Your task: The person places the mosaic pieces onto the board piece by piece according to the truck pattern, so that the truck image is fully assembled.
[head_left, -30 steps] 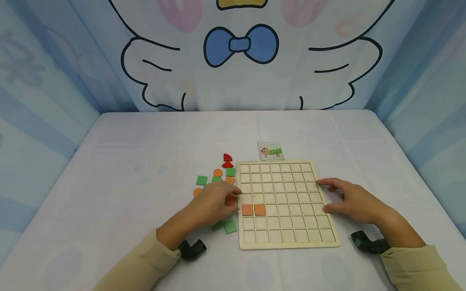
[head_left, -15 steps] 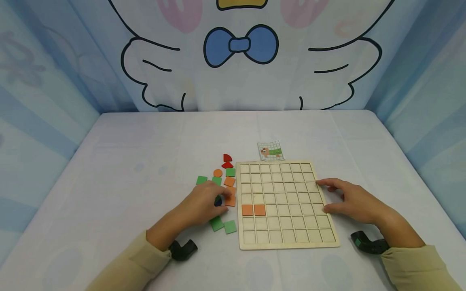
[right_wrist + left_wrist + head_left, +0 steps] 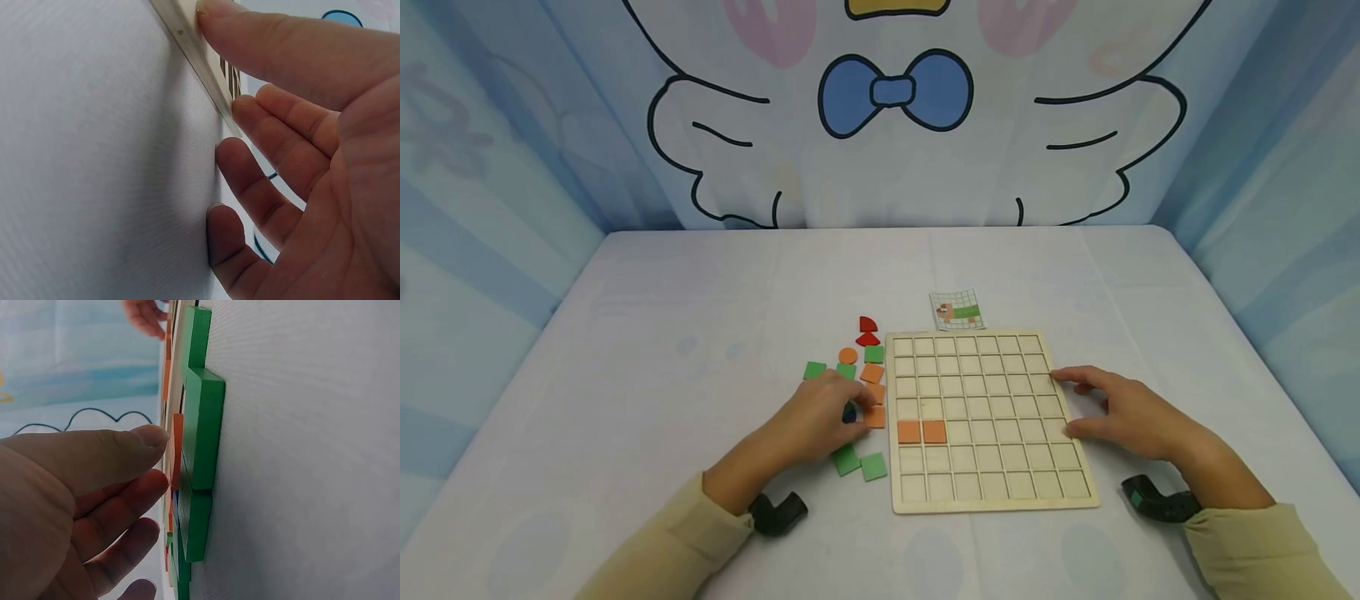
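Note:
My left hand (image 3: 823, 417) is at the left side of the wooden grid board (image 3: 898, 504), its thumb and index finger at the edges of an orange square tile (image 3: 874, 417). In the left wrist view, that tile (image 3: 177, 450) lies right by the thumb tip; part of the contact is hidden. My right hand (image 3: 1138, 412) rests its thumb and index fingertips against the board's right edge. In the right wrist view, the other fingers (image 3: 240, 162) are loosely bent near the tablecloth. Two orange squares (image 3: 922, 432) sit side by side in the board's left columns.
Several green tiles (image 3: 873, 467), an orange disc (image 3: 847, 356) and red quarter-round pieces (image 3: 867, 332) lie left of the board. Something dark blue (image 3: 849, 412) shows beneath the left hand. A small picture card (image 3: 957, 310) lies behind the board.
My left hand has drawn back leftward from the board's edge to the loose tiles. The orange tile at its fingertips has shifted slightly toward me. My right hand keeps its place.

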The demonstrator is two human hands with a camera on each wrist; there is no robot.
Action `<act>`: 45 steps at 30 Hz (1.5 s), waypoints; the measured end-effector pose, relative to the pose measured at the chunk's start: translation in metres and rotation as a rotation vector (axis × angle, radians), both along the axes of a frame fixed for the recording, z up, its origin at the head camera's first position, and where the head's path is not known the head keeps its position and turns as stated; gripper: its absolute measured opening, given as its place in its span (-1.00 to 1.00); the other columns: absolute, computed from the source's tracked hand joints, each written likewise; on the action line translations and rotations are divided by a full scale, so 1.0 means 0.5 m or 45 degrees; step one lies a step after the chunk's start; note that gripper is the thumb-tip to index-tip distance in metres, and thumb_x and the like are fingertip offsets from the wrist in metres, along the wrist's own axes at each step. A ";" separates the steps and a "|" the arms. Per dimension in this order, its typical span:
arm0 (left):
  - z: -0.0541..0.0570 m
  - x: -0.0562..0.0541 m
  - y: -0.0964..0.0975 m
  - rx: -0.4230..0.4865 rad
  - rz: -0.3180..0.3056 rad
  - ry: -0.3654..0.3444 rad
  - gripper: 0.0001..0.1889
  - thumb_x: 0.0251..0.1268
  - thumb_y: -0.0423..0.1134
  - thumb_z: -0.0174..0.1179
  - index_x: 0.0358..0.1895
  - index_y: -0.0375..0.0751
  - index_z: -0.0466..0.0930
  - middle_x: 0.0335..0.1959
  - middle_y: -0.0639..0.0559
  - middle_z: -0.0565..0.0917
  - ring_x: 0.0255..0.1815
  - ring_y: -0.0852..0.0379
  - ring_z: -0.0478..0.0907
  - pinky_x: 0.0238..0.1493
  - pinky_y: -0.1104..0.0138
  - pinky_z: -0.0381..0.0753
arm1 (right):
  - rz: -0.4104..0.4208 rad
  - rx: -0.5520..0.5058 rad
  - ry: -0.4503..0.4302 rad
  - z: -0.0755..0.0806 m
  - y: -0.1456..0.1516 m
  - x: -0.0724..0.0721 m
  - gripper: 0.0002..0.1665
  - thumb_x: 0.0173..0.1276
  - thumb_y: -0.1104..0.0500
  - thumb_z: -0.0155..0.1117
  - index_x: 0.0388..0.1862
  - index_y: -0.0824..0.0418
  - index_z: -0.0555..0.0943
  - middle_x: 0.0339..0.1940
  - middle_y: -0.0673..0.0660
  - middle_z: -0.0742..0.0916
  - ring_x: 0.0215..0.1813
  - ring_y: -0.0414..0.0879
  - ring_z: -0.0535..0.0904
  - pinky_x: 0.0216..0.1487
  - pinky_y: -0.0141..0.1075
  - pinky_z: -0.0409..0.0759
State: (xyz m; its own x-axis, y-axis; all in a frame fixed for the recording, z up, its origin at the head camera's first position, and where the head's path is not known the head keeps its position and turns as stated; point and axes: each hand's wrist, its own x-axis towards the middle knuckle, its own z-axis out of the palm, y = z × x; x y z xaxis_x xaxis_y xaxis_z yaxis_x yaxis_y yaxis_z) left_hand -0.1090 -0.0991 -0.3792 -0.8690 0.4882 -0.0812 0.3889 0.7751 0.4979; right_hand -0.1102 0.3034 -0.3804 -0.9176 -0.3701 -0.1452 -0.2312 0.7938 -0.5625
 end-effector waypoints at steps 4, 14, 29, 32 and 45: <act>-0.001 -0.001 0.001 -0.022 0.001 0.021 -0.75 0.19 -0.22 0.45 -0.07 -0.10 0.73 -0.21 0.19 0.67 -0.02 0.10 0.47 0.01 0.20 0.49 | -0.001 0.002 -0.006 0.001 -0.001 -0.001 -0.16 0.20 -0.01 0.54 0.40 0.21 0.43 0.16 0.26 0.58 0.14 0.16 0.48 0.11 0.12 0.43; -0.004 0.001 0.006 -0.072 0.010 0.026 -0.72 0.19 -0.21 0.45 -0.02 -0.08 0.73 -0.18 0.18 0.67 -0.01 0.08 0.47 0.01 0.17 0.46 | -0.004 0.000 -0.001 0.003 -0.002 0.000 -0.16 0.19 0.00 0.55 0.39 0.22 0.44 0.15 0.27 0.59 0.14 0.18 0.48 0.12 0.13 0.42; -0.010 0.000 0.007 -0.069 0.000 0.091 -0.77 0.20 -0.25 0.44 -0.07 -0.10 0.74 -0.20 0.16 0.69 -0.03 0.05 0.50 0.03 0.12 0.45 | 0.001 0.002 -0.006 0.003 -0.001 -0.001 -0.16 0.19 -0.01 0.54 0.40 0.20 0.44 0.15 0.27 0.59 0.14 0.17 0.48 0.10 0.10 0.43; -0.012 0.000 0.007 -0.074 0.000 0.109 -0.78 0.20 -0.25 0.44 -0.08 -0.10 0.74 -0.21 0.16 0.69 -0.02 0.04 0.51 0.03 0.11 0.45 | -0.001 0.000 -0.006 0.003 -0.001 0.000 -0.16 0.19 -0.01 0.54 0.40 0.20 0.44 0.15 0.26 0.59 0.14 0.17 0.48 0.09 0.10 0.43; -0.002 0.000 0.007 -0.054 -0.038 0.146 -0.84 0.20 -0.25 0.43 -0.16 -0.09 0.74 -0.28 0.18 0.68 -0.13 0.11 0.49 -0.07 0.18 0.45 | -0.006 -0.005 -0.005 0.004 -0.002 0.001 -0.16 0.19 -0.01 0.54 0.40 0.21 0.44 0.15 0.27 0.59 0.13 0.17 0.49 0.08 0.10 0.43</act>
